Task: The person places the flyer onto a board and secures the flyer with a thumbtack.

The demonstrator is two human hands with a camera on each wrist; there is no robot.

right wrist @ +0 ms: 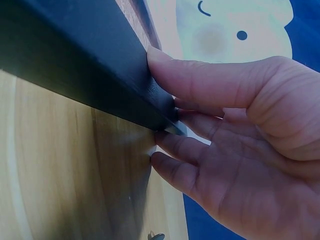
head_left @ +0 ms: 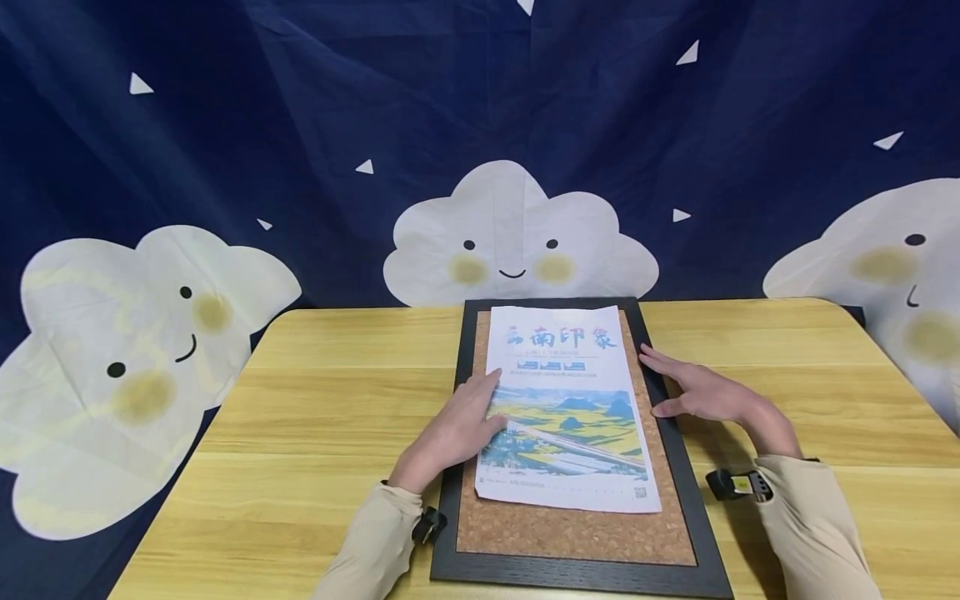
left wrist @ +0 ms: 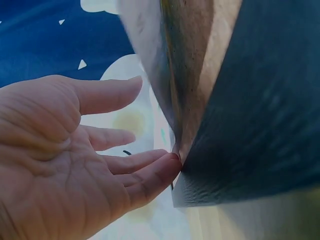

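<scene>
A person's two hands flank a printed poster (head_left: 564, 433) lying face up on a black-framed cork board (head_left: 577, 535), set on a wood-grain table (head_left: 337, 400). The left hand (head_left: 459, 421) reaches in from the lower left, its relaxed fingers slanting up and to the right over the sheet's left edge, the thumb spread wide of them; the left wrist view shows the palm, with a lower fingertip touching where paper meets cork. Whether that thumb touches the print cannot be told.

The right hand (head_left: 701, 393), wrist bent, turns inward from the other side. Its thumb rests against the black frame (head_left: 585, 573), while the fingers extend along the outer side, the lowest ones near the tabletop; the grasp is loose and wide, with nothing lifted.

The poster, titled in large blue-to-pink Chinese characters above a landscape of yellow fields and blue hills, reaches the frame's upper bar and leaves a strip of bare cork below. Both forearms wear beige sleeves (head_left: 812, 518), each with a small black wrist camera (head_left: 429, 525). Behind hangs a navy curtain (head_left: 337, 75) printed with smiling white clouds (head_left: 517, 229).
</scene>
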